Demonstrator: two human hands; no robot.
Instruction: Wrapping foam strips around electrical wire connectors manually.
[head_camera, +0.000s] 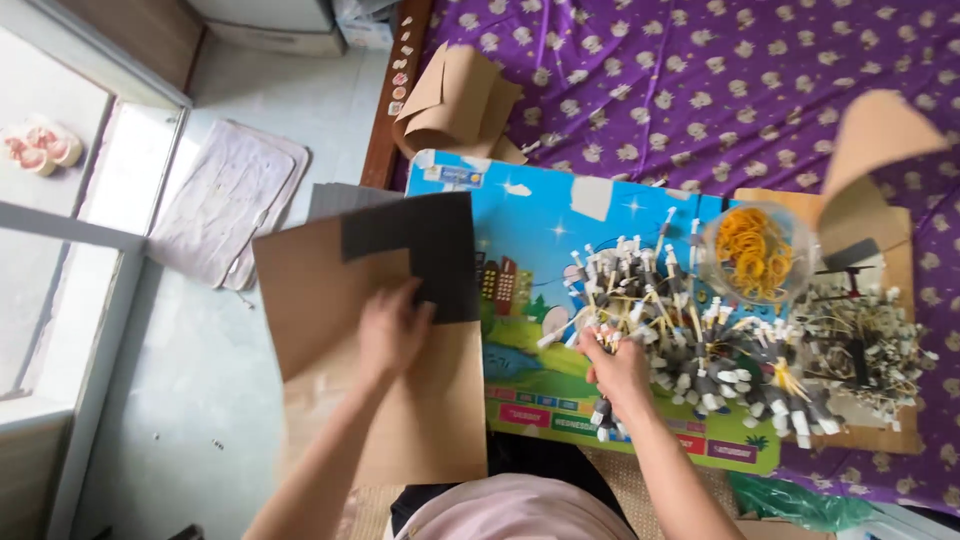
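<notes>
Head view: left hand (392, 335) pressed flat, fingers spread, on brown cardboard sheet (345, 380) beside black sheet (425, 250). Right hand (618, 372) clenched around bundle of small cables (612, 412) over colourful board (540, 230), near tub of yellow rubber bands (755, 252).

We take the colourful picture board (560, 230) as our landmark. Just right of it stands a clear bowl of yellow rubber bands (755, 252). Beyond its far edge we see folded brown card (458, 100) lying on a purple patterned bedspread (680, 90). Well to its left, a pale quilted mat (225, 200) lies on the floor, with pink slippers (40, 145) farther left still. Below its near right corner sits a green plastic bag (790, 500).
</notes>
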